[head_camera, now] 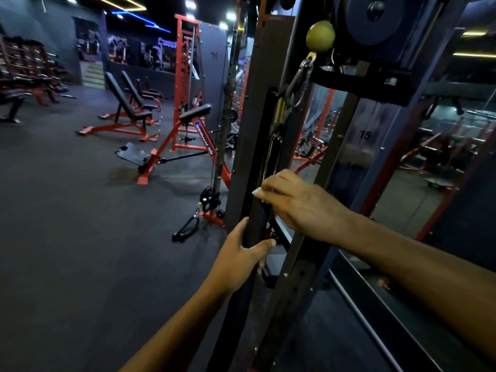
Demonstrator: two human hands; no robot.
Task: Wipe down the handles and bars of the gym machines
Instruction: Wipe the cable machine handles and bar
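A black padded handle bar (257, 218) hangs upright from a carabiner (296, 84) and a yellow-green ball stop (320, 36) on the cable machine. My left hand (241, 257) grips the lower part of the bar, thumb wrapped round its right side. My right hand (298, 200) is curled over the bar's upper part and pinches a small white cloth (258, 192) against it; only an edge of the cloth shows under the fingers.
The machine's dark upright (249, 116) stands right behind the bar. A mirror wall (402, 170) runs along the right. Red-framed benches (128, 114) and a red preacher-curl bench (193, 140) stand on the dark rubber floor (80, 237) to the left. A rope attachment (185, 229) lies on the floor.
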